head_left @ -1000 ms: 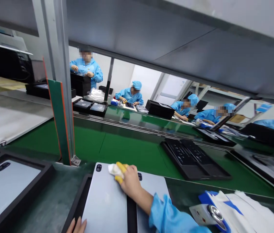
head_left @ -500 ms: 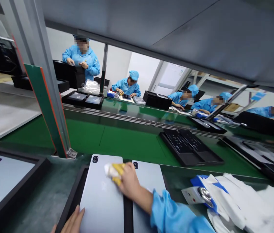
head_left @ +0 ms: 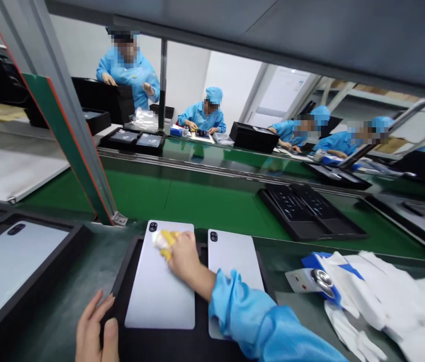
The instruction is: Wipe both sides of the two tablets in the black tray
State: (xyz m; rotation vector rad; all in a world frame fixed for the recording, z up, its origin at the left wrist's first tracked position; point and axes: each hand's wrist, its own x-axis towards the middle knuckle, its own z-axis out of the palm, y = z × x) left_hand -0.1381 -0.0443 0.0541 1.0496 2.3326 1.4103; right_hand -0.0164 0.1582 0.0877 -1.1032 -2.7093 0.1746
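Two silver tablets lie back-up in a black tray (head_left: 129, 271) in front of me. My right hand (head_left: 182, 259), with yellow finger cots, presses a small white cloth (head_left: 158, 240) onto the upper part of the left tablet (head_left: 160, 291), near its camera. The right tablet (head_left: 231, 254) lies beside it, partly covered by my blue sleeve. My left hand (head_left: 94, 329) grips the tray's near left edge.
Another black tray with a silver tablet (head_left: 12, 266) sits at the left. White cloths and a blue-and-white pack (head_left: 351, 296) lie at the right. An empty black tray (head_left: 310, 213) rests on the green conveyor belt. Several people in blue work across the line. A metal post (head_left: 73, 141) stands left.
My right hand has slid the cloth leftward, from between the tablets onto the left tablet. My left hand has come up onto the tray's edge. The view has tilted down.
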